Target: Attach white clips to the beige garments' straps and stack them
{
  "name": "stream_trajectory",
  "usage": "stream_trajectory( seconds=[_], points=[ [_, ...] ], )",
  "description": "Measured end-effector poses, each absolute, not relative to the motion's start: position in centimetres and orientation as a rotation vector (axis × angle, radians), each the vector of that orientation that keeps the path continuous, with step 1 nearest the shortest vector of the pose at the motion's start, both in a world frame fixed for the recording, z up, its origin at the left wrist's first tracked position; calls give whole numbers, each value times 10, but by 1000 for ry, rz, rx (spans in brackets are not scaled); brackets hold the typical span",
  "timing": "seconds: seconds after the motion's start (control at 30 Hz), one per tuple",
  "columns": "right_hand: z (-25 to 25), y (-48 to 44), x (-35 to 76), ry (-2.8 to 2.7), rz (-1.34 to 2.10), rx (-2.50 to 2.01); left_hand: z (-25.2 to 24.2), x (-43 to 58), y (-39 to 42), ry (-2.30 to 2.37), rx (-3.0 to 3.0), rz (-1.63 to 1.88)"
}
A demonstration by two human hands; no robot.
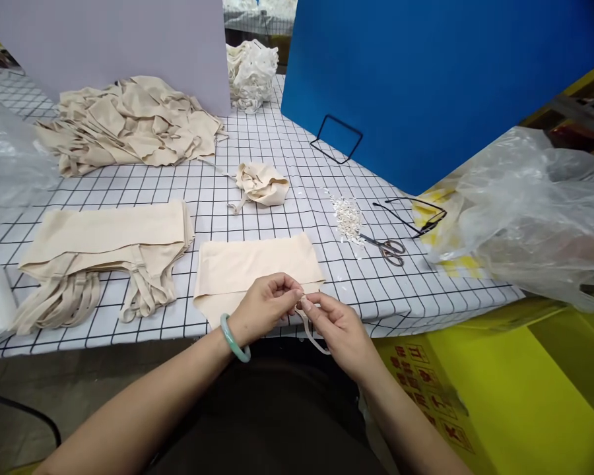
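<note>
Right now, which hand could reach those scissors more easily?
Probably the right hand: the scissors lie on its side, farther from the left hand. Both hands pinch the beige strap.

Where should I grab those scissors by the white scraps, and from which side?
Take the scissors by the handle loops at their near right end, coming from the right; the blades point left toward the white scraps, and they lie flat.

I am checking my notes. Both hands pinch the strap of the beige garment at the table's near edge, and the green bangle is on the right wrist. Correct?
No: the head view shows the green bangle on the left wrist. The left hand and right hand both pinch the strap of the beige garment at the near edge of the table.
</note>
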State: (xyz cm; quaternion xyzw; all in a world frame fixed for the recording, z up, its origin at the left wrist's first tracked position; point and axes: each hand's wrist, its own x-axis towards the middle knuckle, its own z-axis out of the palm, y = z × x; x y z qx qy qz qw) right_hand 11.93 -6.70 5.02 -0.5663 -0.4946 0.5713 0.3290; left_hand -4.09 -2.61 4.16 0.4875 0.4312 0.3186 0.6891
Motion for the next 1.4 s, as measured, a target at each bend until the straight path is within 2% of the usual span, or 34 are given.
stream_trajectory(
  seconds=[0.13,0.23,0.33,0.63,1.4],
  points=[
    [40,-56,127,-1236,1378,-1654,27,-47,-10,1069,1687,775],
    [33,-47,127,-1217,1373,-1723,13,-51,2,1103,2163,664],
    [28,-42,123,-1203,1376,-1763,1,-51,9,1083,2333,561],
    [29,-32,103,-946,1561,-1742,-5,-49,15,1105,2112,801],
    [26,-18,93,-629,1566,-1666,7,-58,20,1068,2030,714]
  ],
)
